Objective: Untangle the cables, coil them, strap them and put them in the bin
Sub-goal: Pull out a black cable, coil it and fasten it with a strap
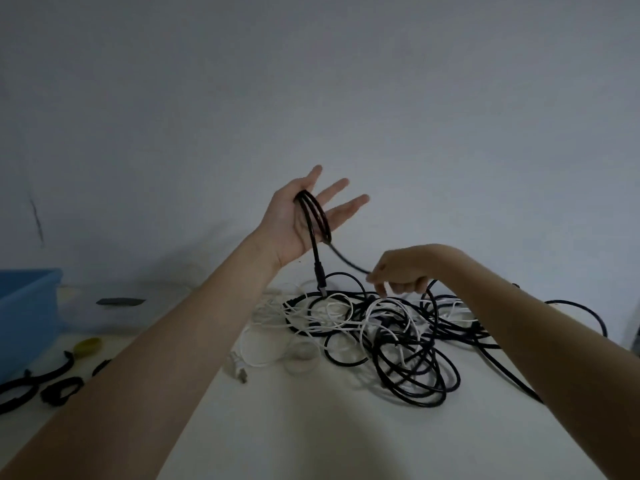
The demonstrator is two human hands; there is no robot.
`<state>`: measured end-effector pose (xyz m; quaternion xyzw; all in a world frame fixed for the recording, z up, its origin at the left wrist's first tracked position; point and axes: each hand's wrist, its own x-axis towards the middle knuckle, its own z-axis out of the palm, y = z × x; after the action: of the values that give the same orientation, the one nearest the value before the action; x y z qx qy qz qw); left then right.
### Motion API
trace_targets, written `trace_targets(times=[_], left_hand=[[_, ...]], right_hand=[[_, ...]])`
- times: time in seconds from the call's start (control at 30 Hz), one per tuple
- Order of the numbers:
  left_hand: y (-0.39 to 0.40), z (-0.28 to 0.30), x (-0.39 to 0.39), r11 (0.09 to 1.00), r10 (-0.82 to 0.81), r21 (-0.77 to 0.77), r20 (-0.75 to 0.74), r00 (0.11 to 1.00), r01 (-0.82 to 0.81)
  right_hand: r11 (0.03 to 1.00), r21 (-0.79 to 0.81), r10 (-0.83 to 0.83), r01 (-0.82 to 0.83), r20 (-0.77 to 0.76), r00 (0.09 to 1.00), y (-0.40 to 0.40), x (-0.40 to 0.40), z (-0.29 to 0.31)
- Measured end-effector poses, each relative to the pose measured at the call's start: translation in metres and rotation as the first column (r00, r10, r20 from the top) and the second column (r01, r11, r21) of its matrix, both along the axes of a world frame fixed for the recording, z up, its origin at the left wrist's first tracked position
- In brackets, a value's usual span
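Black cable (317,220) loops hang over the flat, open left hand (298,220); below it, the right hand (398,275) pinches the strand, and should feed slack gently.

Cable tangle (377,334): I log it on the counter (311,427), centre-right. Bin (24,313): far left, at the counter's edge. Straps (52,382): near-left, in front of the bin. Left hand (298,220): raised above the tangle's left side. Right hand (401,271): just over the tangle's far side.
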<state>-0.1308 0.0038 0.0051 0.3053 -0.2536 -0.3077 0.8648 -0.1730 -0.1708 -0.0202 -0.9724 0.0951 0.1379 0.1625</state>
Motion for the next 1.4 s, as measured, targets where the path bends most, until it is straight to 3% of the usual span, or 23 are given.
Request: trace_targets(times=[0.1,0.17,0.23,0.3,0.47,0.6,0.73,0.83,0.93,1.07,1.13,1.23,1.27,1.37,1.4], left_hand=[[-0.004,-0.008,0.016,0.953,0.245,0.181,0.019,0.969,-0.244],[-0.004,-0.018,0.024,0.882,0.294,0.353,0.106,0.950,-0.312],[-0.005,-0.029,0.024,0.831,0.184,0.495,0.186,0.965,-0.254],[-0.008,-0.037,0.014,0.801,-0.031,0.591,0.202,0.979,-0.097],[-0.008,-0.038,-0.013,0.800,-0.358,0.549,0.114,0.927,0.241],[-0.004,-0.028,-0.020,0.752,-0.435,0.638,0.290,0.853,0.166],[-0.001,-0.025,-0.019,0.715,-0.438,0.694,0.346,0.830,0.089],[-0.002,-0.030,-0.015,0.766,-0.343,0.641,0.331,0.879,0.058],[-0.009,-0.039,-0.014,0.866,-0.143,0.500,0.274,0.951,-0.014],[-0.018,-0.040,-0.022,0.905,-0.173,0.424,0.278,0.945,0.041],[-0.016,-0.038,-0.024,0.899,-0.250,0.429,0.325,0.912,0.094],[-0.010,-0.032,-0.019,0.900,-0.392,0.344,0.370,0.842,0.268],[-0.008,-0.028,-0.017,0.913,-0.379,0.302,0.374,0.847,0.275],[-0.009,-0.016,-0.015,0.966,-0.240,0.178,0.369,0.898,0.185],[-0.010,-0.012,-0.013,0.978,-0.198,0.128,0.358,0.912,0.162]], right_hand=[[0.987,-0.014,0.156,-0.159,-0.120,0.980,0.012,-0.018,0.013],[0.964,0.014,0.266,-0.265,-0.069,0.962,0.020,-0.028,0.029],[0.943,0.026,0.330,-0.332,0.077,0.941,0.026,-0.033,0.045],[0.924,0.031,0.365,-0.382,0.233,0.901,0.029,-0.034,0.058],[0.904,0.145,0.300,-0.403,0.458,0.837,0.018,-0.025,0.053],[0.862,0.355,0.150,-0.362,0.503,0.851,0.000,-0.021,0.033],[0.754,0.527,0.225,-0.393,0.355,0.907,-0.004,-0.020,0.020],[0.701,0.575,0.169,-0.421,0.440,0.882,0.001,-0.015,0.008],[0.685,0.627,-0.102,-0.372,0.588,0.802,0.004,-0.003,-0.005],[0.545,0.790,-0.395,-0.282,0.539,0.744,0.018,0.003,-0.015],[0.476,0.831,-0.373,-0.288,0.487,0.790,0.021,0.006,-0.017],[0.415,0.838,-0.204,-0.354,0.465,0.862,0.019,0.005,-0.021],[0.383,0.851,-0.184,-0.361,0.453,0.872,0.016,0.004,-0.023],[0.163,0.921,-0.207,-0.353,0.382,0.901,0.011,0.003,-0.026],[0.140,0.923,-0.201,-0.359,0.382,0.902,0.012,0.001,-0.025]])
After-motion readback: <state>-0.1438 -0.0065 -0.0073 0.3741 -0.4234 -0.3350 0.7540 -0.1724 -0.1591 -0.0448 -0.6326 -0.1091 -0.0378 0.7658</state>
